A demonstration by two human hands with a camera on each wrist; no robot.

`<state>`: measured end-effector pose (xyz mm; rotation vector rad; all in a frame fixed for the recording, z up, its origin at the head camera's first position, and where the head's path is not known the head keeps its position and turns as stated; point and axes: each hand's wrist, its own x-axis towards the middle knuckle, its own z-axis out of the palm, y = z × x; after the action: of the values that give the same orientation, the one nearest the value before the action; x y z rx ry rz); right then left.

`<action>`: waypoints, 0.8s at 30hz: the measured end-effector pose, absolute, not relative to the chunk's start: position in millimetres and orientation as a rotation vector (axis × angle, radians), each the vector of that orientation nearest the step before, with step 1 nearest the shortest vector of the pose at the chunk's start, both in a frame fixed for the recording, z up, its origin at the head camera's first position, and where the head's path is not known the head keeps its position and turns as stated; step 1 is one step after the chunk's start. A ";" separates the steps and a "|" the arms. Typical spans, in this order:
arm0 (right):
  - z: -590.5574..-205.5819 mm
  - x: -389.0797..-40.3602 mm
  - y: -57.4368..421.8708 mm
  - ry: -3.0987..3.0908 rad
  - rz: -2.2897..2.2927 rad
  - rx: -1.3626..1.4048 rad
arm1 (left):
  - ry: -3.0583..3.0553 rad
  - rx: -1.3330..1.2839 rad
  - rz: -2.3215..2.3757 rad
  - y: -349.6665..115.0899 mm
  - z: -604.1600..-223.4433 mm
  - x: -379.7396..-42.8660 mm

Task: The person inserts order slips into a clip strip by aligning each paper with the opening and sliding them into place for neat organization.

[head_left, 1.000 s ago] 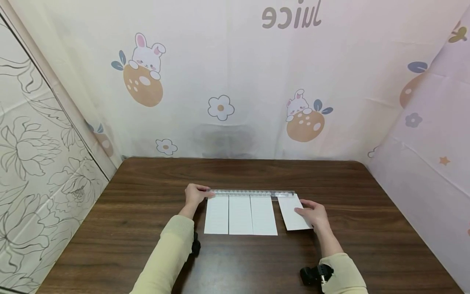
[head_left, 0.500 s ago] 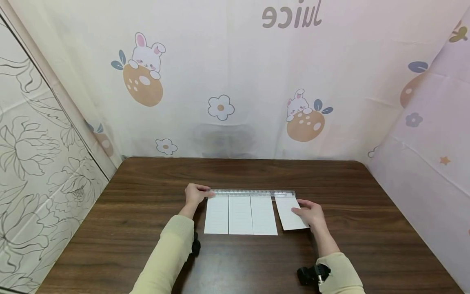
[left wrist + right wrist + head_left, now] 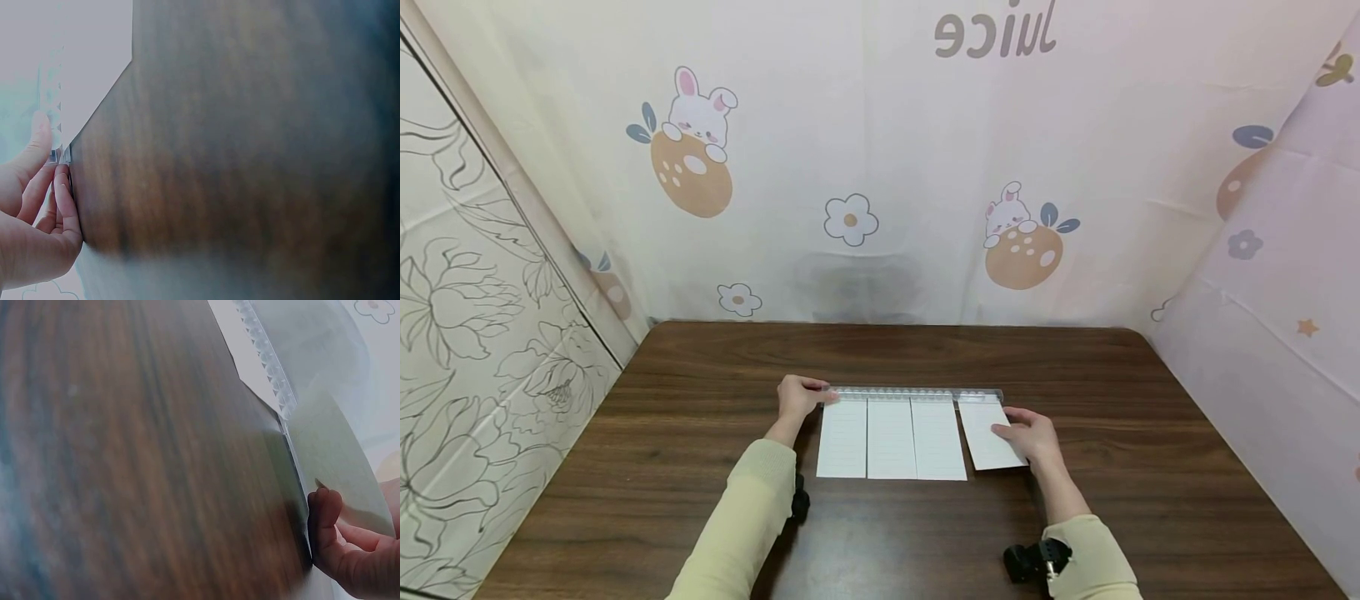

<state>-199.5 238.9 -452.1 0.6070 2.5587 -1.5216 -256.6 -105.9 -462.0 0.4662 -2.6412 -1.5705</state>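
A clear plastic strip with a row of rounded bumps lies across the table. Three white lined cards hang side by side from it: a left one, a middle one and a right one. My left hand pinches the strip's left end, thumb on the near side in the left wrist view. My right hand pinches another white card by its right edge. That card is slightly tilted, its top edge at the strip's right end, a narrow gap from its neighbour. In the right wrist view this card is raised off the tabletop.
The dark wood table extends on all sides of the cards. Behind it hangs a pale curtain printed with rabbits and flowers. A floral panel borders the left side. Black wrist cameras sit at both sleeves.
My right hand has slid the card a little to the left along the strip, narrowing the gap to the neighbouring card. The left hand and the other cards have not moved.
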 end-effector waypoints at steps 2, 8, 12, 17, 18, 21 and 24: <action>-452.3 -199.9 238.4 2.563 -1.516 0.604 | -2.642 0.460 -1.564 -106.1 -462.0 -257.0; -453.4 -199.8 237.8 2.579 -1.516 0.571 | -2.636 0.475 -1.568 -106.1 -461.2 -257.5; -453.0 -198.8 236.8 2.593 -1.508 0.558 | -2.632 0.476 -1.580 -106.0 -460.9 -256.4; -451.3 -198.6 234.8 2.598 -1.504 0.557 | -2.631 0.467 -1.574 -105.3 -459.8 -254.7; -451.2 -198.8 234.5 2.600 -1.499 0.560 | -2.631 0.472 -1.574 -105.1 -459.5 -254.5; -451.8 -199.9 234.2 2.603 -1.485 0.562 | -2.634 0.469 -1.566 -105.0 -460.0 -255.1; -452.3 -200.9 234.4 2.603 -1.472 0.563 | -2.635 0.477 -1.567 -105.0 -460.6 -255.6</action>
<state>-200.9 234.4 -452.3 0.5628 2.6034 -1.4716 -255.6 -105.0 -460.6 0.4768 -2.6354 -1.5665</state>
